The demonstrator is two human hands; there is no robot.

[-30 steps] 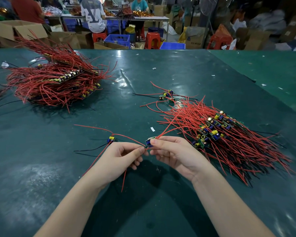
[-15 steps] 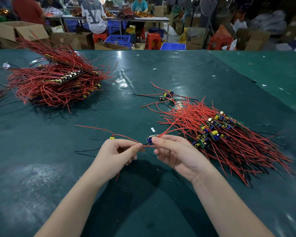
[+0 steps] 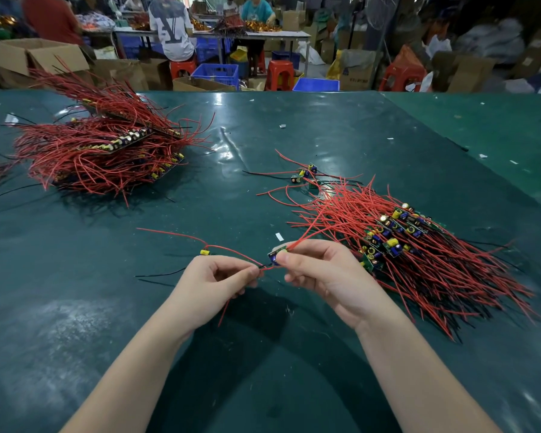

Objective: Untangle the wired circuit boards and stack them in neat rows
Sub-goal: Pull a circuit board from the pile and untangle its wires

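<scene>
Pinching red wires (image 3: 231,250) and a board (image 3: 277,254), both hands (image 3: 214,282) (image 3: 328,273) over green table (image 3: 263,135).

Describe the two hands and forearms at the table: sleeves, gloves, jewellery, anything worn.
Both the left hand and the right hand are bare: no gloves, no rings visible on the fingers that show. The forearms are uncovered down to the bottom edge of the head view, with no sleeve, watch or wristband in sight. Fingernails look short and unpainted.
</scene>
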